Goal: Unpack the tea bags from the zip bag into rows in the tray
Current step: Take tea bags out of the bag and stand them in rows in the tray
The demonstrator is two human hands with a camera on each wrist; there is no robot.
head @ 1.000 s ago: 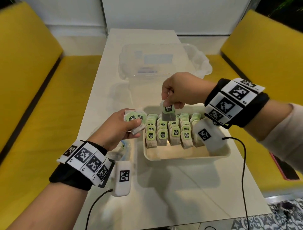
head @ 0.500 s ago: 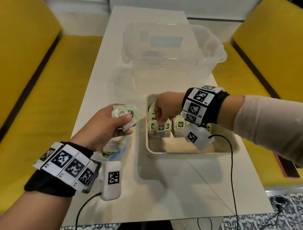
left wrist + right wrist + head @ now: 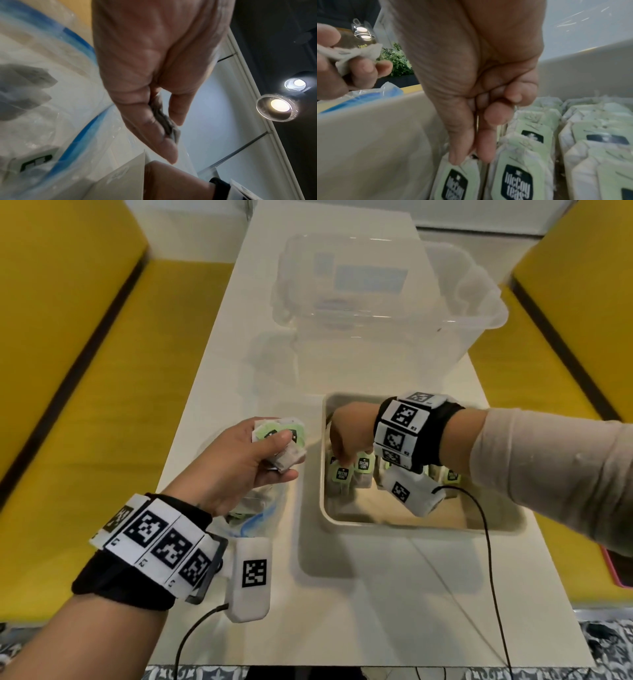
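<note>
right hand (image 3: 346, 436) grip: thumb and forefinger pinch tea bag (image 3: 460, 180) at tray (image 3: 322, 508) left wall | left hand (image 3: 239, 463) grip: clutches spare tea bags (image 3: 284, 440)

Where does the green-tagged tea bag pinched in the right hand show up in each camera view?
Head: green-tagged tea bag at the beige plastic tray's left end, under the right hand.
Left wrist: not in view.
Right wrist: bottom centre, below the fingertips.
Shared landmark: the tray's left wall.
</note>
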